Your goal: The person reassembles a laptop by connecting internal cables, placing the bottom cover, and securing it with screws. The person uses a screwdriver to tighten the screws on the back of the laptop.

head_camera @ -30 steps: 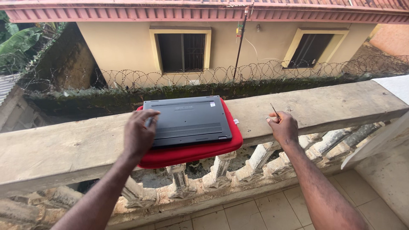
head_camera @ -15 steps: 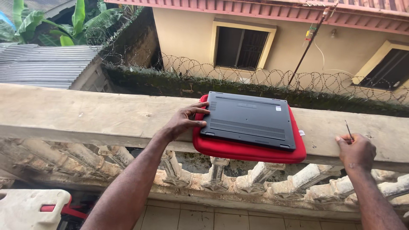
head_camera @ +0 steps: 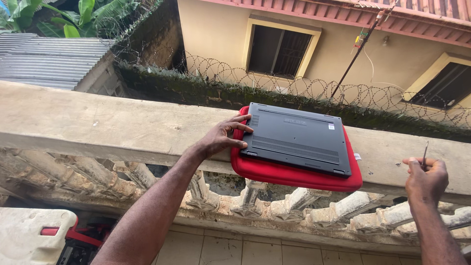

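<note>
1. Two hands in view, both placed as before: left hand (head_camera: 222,139) open, fingers spread on laptop (head_camera: 297,139) edge (underside up).
2. Laptop unmoved on red sleeve (head_camera: 294,175), atop balustrade rail (head_camera: 98,127); only the view panned.
3. Right hand (head_camera: 426,179) grip pinched shut on thin tool (head_camera: 425,154).

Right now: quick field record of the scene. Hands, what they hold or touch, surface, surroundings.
left hand: fingers spread on left edge of laptop
right hand: grip on a thin tool, pointing up, apart from laptop
laptop: dark, shut, underside up, vents showing
sleeve: red, padded, under laptop
ledge: concrete balustrade top, bears sleeve
beyond: razor wire, yellow house with windows
below left: white and red object, kind unclear
</note>
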